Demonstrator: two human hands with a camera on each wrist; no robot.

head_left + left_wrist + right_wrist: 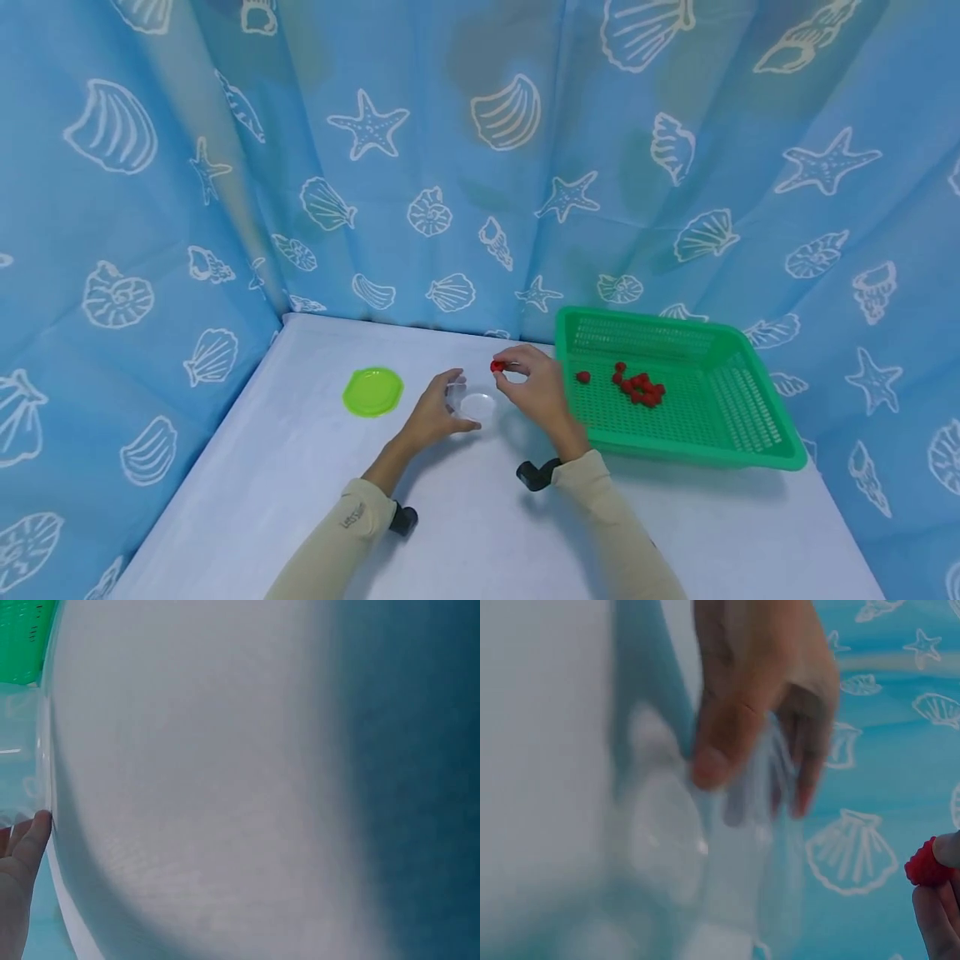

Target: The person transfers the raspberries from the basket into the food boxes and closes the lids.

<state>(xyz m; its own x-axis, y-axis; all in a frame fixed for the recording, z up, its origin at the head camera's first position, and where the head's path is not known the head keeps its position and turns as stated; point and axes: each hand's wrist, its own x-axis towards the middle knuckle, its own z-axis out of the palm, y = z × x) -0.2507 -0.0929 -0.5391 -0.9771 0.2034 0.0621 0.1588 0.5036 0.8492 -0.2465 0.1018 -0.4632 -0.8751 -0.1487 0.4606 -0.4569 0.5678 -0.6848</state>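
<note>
Here, we see the left hand point(437, 414) curved around the side of a clear plastic tub point(477, 407), its thumb and fingers grasping the wall. The tub is near the middle of the white-covered table point(465, 533); we cannot tell whether its base touches the cloth. Just beyond the tub's right side, the right hand point(534, 382) pinches a single red raspberry point(497, 366) between thumb and fingertips, above table level and apart from the tub. In the right wrist view we make out the berry's bumpy surface, while the tub is blurred there.

To the right of that hand we find a green perforated plastic basket point(697, 456), with a cluster of raspberries point(642, 390) on its floor and one lone raspberry point(582, 377) apart from them, nearer the basket's left wall. To the left of the left hand, a lime-green round lid point(372, 392) lies flat on the table, touching neither hand nor tub. We notice beige sleeves point(330, 542) on both forearms and a black wrist camera point(403, 521) at each wrist. Behind everything, we see a blue curtain point(450, 125) printed with white seashells and starfish.
</note>
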